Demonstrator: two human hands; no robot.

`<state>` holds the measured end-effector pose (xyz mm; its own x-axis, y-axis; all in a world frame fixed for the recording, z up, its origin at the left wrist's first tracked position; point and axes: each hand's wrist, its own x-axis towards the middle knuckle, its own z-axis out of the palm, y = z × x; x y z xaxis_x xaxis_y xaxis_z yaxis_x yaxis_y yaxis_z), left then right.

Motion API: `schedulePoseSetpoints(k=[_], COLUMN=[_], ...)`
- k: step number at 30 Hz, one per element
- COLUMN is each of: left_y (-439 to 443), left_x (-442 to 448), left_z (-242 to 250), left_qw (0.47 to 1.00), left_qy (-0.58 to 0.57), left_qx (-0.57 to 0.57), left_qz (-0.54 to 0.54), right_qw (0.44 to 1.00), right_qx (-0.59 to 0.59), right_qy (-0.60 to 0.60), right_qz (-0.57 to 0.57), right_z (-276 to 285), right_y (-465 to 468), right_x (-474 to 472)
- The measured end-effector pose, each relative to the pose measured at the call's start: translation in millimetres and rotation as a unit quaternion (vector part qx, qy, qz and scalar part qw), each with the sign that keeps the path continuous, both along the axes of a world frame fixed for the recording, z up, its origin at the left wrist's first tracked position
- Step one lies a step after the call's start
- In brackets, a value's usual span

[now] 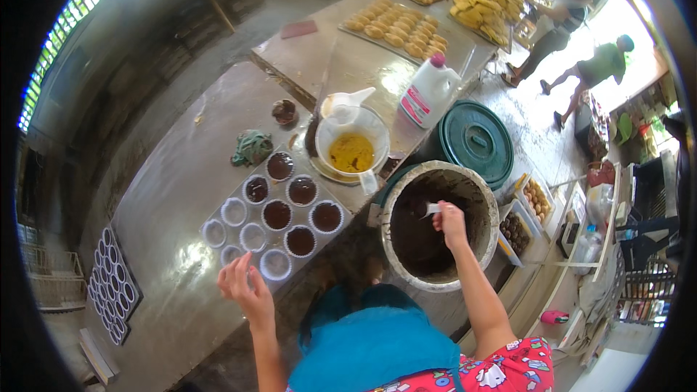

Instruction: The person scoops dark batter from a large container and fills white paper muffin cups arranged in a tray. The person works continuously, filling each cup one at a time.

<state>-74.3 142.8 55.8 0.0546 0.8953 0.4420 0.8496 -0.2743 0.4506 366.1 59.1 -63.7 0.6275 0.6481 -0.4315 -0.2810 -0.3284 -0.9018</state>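
Note:
My right hand (pixel 451 222) is closed around the white handle of a scoop (pixel 432 208), whose head is down in dark brown batter (pixel 416 245) inside a large round tub (pixel 479 267). Over the near edge of a metal muffin tray (pixel 321 242), my left hand (pixel 248 288) hovers with fingers apart and nothing in it. White paper liners line the tray's cups. Several hold dark batter, such as one filled liner (pixel 276 214); others nearer my left hand, such as one bare liner (pixel 275 264), are without batter. A plastic measuring jug (pixel 353 147) with yellow liquid stands beyond the tray.
A green cloth (pixel 251 148), a white jug with a pink cap (pixel 429 92) and a tray of baked pieces (pixel 397 27) are on the metal tables. Another filled muffin tray (pixel 113 288) lies far left. A green lidded bin (pixel 476 141) stands beside the tub. Two people (pixel 555 27) (pixel 599 68) are further off.

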Motion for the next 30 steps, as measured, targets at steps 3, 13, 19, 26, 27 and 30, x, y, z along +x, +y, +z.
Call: schedulePoseSetpoints(k=[3, 13, 19, 26, 27, 30], left_y=[-15.3, -70.5, -70.9, -78.0, -80.0, -84.4], left_x=[25.4, 58.1, 79.9, 95.2, 96.1, 96.3], left_z=[2.7, 1.7, -4.1, -5.8, -6.3, -7.2], left_qw=[0.999, 0.994, 0.997, 0.996, 0.996, 0.996], left_qy=[0.034, 0.077, 0.049, 0.052, 0.052, 0.056], left_qx=[-0.001, -0.081, -0.059, -0.063, -0.068, -0.062], left_qz=[-0.004, 0.023, 0.004, -0.024, -0.025, -0.023], right_qw=[0.975, 0.868, 0.783, 0.911, 0.924, 0.918], right_qx=[-0.140, -0.132, -0.215, -0.148, -0.156, -0.111], right_qy=[-0.117, -0.317, -0.048, -0.002, 0.002, -0.061], right_qz=[0.127, 0.359, 0.582, 0.385, 0.350, 0.376], right_z=[-99.4, -199.0, -122.7, -129.6, -130.4, -118.7], right_y=[-5.9, -0.3, -23.5, -12.4, -9.2, -5.2], right_x=[16.5, -9.3, 10.5, 2.4, -10.8, -44.3])
